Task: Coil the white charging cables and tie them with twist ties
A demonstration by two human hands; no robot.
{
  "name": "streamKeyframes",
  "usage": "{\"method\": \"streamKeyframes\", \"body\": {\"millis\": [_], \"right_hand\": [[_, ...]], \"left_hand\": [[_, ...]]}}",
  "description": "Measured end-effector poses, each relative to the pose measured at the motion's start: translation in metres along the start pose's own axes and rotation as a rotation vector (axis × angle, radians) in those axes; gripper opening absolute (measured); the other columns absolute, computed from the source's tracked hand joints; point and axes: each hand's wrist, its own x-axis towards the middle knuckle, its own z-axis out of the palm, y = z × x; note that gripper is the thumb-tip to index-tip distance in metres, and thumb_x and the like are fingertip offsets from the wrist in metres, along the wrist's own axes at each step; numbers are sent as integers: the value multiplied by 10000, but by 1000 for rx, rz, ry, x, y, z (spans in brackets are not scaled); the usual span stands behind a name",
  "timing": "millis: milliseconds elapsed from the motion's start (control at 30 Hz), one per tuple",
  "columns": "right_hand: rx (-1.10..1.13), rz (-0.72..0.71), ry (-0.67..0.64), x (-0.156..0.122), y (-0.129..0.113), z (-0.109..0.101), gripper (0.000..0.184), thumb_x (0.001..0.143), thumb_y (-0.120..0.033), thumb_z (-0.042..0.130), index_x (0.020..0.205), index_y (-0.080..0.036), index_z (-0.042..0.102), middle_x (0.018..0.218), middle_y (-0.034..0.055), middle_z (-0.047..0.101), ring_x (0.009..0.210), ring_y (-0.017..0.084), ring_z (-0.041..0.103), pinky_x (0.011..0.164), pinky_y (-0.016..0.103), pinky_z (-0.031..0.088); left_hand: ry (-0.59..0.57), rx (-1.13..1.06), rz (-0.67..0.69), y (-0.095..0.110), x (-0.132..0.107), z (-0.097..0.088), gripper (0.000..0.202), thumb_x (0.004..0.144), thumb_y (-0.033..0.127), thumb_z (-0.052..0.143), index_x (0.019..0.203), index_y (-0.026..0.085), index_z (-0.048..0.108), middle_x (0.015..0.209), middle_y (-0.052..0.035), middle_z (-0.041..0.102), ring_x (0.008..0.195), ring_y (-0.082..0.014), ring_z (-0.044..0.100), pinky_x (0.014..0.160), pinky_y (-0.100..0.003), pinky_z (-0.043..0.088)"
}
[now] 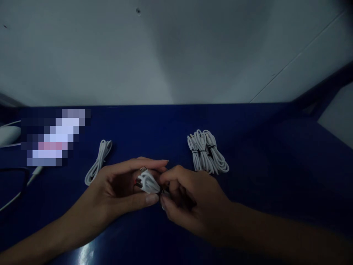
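- My left fingers (151, 162) are grasping a coiled white cable (149, 180) low in the middle of the scene, the thumb lying along its near side and the others curling around its far side.
- My right fingers (172, 175) are pinching the coil at its waist, where a black tie (161, 191) is crossing it.
- I am judging this to be the securing of the tie, so the left grip is needing to be firm enough to stop the loops fanning out, yet loose enough not to be kinking them.
- Small, even turns at the tie are probably serving better than hard pulls; the metal plug (143, 169) is poking out at the left end and should be staying clear of the wrap.
- On the blue surface (154, 132), a single coiled cable (95, 167) is lying just left of my left fingers, and a group of tied cable bundles (207, 151) is resting on the far right side of my right fingers.
- My right fingers are hiding the tie's ends and the coil's right end, so I am not telling whether the tie is tight.
- A small red spot beside the coil is staying unclear in this dim light, and pixelation is masking something at the left.
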Motion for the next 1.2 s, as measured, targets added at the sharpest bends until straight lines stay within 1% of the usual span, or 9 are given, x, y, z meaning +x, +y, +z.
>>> {"method": "streamKeyframes", "body": {"millis": [133,233,300,433,600,800,933,1067,1200], "right_hand": [[100,74,-46,1,-2,-4,84,1109,-208,657,1188,-182,668,845,-44,701,637,79,598,590,216,468],[159,123,-46,4,-6,-6,55,1124,-210,642,1116,-188,692,844,-40,689,660,83,597,603,213,475],[137,126,-45,5,-7,-6,62,1120,-207,638,1096,-184,689,812,-47,661,629,80,570,578,213,452],[101,95,-62,4,-4,-4,67,1078,-164,645,1139,-180,667,730,-85,582,546,66,487,529,213,384],[50,135,-80,4,-2,-2,127,1037,-144,642,1157,-183,660,728,-87,594,537,68,496,528,218,377],[81,208,-107,5,-4,-4,125,1044,-168,639,1166,-166,666,711,-89,589,538,69,502,525,211,380],[87,205,-125,3,-1,-3,130,1071,-183,638,1189,-170,691,703,-86,593,526,63,494,504,198,365],[146,210,-116,3,-1,-4,102,1084,-208,658,1173,-188,702,695,-86,586,530,66,479,500,196,365],[288,353,-146,6,-10,-9,87,1106,-253,645,1118,-202,715,707,-69,597,568,86,527,502,190,408]], "left_hand": [[73,86,15,7,0,3,435,968,233,915,1342,441,838,1222,7,848,1102,-160,808,919,-166,649],[139,104,-21,13,1,7,413,944,263,938,1319,418,858,1138,-2,846,1058,-176,811,937,-209,661],[126,92,-14,13,1,7,423,943,262,934,1333,407,854,1137,-16,846,1051,-192,819,921,-228,674],[63,84,13,8,1,2,435,973,253,901,1368,421,831,1151,-19,853,1044,-180,825,898,-198,669],[46,95,-18,9,2,2,420,974,259,901,1351,433,837,1214,-21,869,1096,-194,830,937,-216,665],[42,98,-49,12,4,4,324,954,269,916,1254,380,864,1192,-46,867,1083,-231,834,932,-269,683],[50,140,-15,11,2,4,215,947,269,920,1140,348,866,1119,-25,825,989,-191,801,875,-232,666],[112,206,50,15,0,6,224,878,221,966,1062,321,885,1006,0,770,880,-149,756,796,-174,636],[151,164,45,21,-3,7,185,832,212,1000,975,280,904,923,-2,801,831,-148,767,763,-171,632]]}}
